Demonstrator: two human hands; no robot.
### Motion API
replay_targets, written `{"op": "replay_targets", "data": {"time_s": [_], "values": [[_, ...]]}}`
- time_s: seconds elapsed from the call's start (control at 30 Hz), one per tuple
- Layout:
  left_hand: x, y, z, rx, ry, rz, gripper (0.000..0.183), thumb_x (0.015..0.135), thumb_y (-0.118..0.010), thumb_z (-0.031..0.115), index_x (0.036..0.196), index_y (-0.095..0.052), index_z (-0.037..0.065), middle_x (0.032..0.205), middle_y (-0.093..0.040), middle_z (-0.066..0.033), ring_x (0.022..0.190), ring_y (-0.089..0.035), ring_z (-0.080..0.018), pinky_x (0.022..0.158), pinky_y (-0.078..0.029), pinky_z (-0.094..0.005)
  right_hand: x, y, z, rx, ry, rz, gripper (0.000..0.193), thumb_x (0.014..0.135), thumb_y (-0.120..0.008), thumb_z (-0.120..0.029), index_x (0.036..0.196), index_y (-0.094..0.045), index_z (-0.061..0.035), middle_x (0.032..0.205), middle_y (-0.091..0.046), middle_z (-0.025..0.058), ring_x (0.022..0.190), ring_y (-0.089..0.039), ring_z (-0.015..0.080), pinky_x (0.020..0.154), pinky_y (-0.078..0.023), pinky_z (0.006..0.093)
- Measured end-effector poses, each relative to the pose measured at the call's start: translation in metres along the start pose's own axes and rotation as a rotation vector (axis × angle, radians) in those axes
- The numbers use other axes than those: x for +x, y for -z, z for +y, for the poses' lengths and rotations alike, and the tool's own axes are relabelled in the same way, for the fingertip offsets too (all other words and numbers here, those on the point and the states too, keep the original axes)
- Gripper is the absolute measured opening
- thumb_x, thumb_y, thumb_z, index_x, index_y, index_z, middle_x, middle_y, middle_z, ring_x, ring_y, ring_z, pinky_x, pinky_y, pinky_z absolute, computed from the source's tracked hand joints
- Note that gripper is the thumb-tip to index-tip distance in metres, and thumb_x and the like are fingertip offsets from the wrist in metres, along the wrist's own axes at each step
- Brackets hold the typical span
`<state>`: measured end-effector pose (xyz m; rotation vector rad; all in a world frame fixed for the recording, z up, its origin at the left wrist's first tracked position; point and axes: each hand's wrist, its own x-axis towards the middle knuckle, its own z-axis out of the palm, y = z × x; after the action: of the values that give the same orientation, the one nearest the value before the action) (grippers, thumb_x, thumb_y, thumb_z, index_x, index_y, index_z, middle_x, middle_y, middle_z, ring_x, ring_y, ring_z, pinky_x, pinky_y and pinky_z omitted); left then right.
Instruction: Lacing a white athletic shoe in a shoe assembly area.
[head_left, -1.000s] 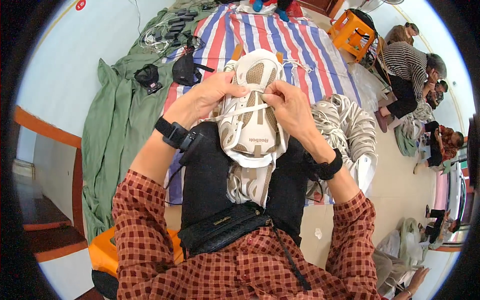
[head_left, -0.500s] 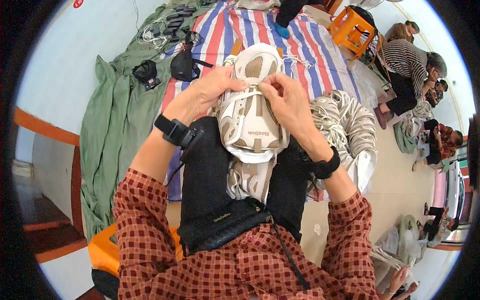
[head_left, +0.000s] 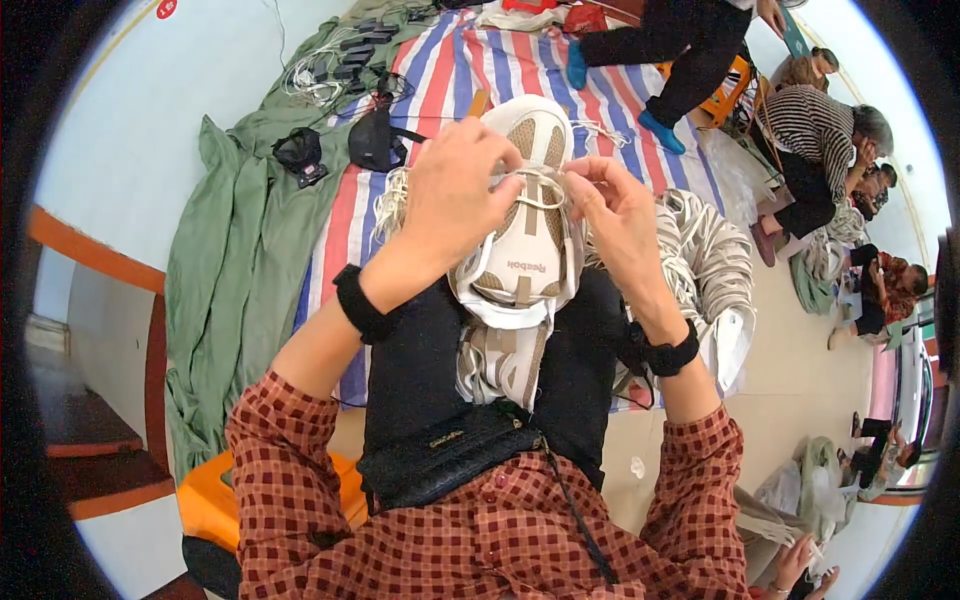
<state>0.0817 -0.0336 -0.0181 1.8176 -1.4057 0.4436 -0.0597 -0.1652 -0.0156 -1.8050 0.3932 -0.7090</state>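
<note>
the left hand [head_left: 455, 200] had swung over the shoe [head_left: 507, 252] from its nine o'clock side, and the right hand [head_left: 622, 215] had slid out toward three o'clock; the lace [head_left: 540, 206], straighter half a second earlier, curved in a loop. the right thumb and forefinger pinched the lace; the left fingertips were partly hidden, so their grip could not be told. the shoe sat at centre, above the knees [head_left: 595, 335], smooth white panels bordering tan mesh. at three o'clock rose a pale, ropy heap [head_left: 725, 265]; the striped sheet [head_left: 345, 230] looked creased.
</note>
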Motion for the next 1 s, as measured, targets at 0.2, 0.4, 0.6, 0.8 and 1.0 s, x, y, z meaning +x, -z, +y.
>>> {"op": "replay_targets", "data": {"time_s": [0.2,0.4,0.6,0.8,1.0], "values": [[0.018,-0.006,0.005,0.261,0.014,-0.179,0.012,0.070,-0.068,0.015,0.079,-0.064,0.009,0.082,-0.060,-0.0116,0.082,-0.061,-0.0321,0.072,-0.047,-0.0417,-0.021,0.007,-0.007,0.015,-0.025,0.003,0.015,0.089,-0.059,-0.011,0.097,-0.062,0.0010,0.078,-0.060,0.0018,0.065,-0.053,0.0061,0.059,-0.044,0.0225],[0.025,-0.017,0.005,0.326,0.014,-0.214,0.014,0.072,-0.062,0.018,0.070,-0.065,0.004,0.075,-0.065,-0.0142,0.075,-0.064,-0.0344,0.067,-0.050,-0.0443,-0.036,0.006,-0.004,0.069,0.042,0.003,0.013,0.089,-0.059,-0.010,0.096,-0.062,0.0010,0.079,-0.060,0.0018,0.066,-0.054,0.0065,0.061,-0.044,0.0220],[0.037,-0.008,0.000,-0.135,0.526,-0.568,0.014,0.071,-0.062,0.018,0.070,-0.066,0.005,0.078,-0.065,-0.0141,0.078,-0.064,-0.0343,0.071,-0.052,-0.0419,-0.045,0.008,0.001,0.129,-0.008,-0.004,0.015,0.092,-0.059,-0.011,0.101,-0.062,0.0010,0.083,-0.060,-0.0005,0.070,-0.054,0.0062,0.066,-0.044,0.0201],[0.044,0.026,-0.028,0.380,0.099,-0.274,0.014,0.071,-0.061,0.017,0.074,-0.061,0.003,0.068,-0.063,-0.0133,0.063,-0.062,-0.0296,0.062,-0.050,-0.0398,-0.046,0.010,-0.005,-0.003,0.102,0.006,0.014,0.090,-0.060,-0.008,0.101,-0.062,0.0010,0.082,-0.060,0.0009,0.070,-0.054,0.0068,0.064,-0.044,0.0215],[0.031,0.003,-0.022,-0.084,0.114,-0.197,0.012,0.075,-0.059,0.011,0.080,-0.062,0.000,0.065,-0.063,-0.0108,0.062,-0.064,-0.0211,0.061,-0.050,-0.0325,-0.017,-0.012,-0.007,-0.390,0.365,0.002,0.022,0.084,-0.060,-0.003,0.106,-0.062,-0.0039,0.093,-0.060,0.0111,0.071,-0.059,0.0217,0.065,-0.047,0.0322]]}}
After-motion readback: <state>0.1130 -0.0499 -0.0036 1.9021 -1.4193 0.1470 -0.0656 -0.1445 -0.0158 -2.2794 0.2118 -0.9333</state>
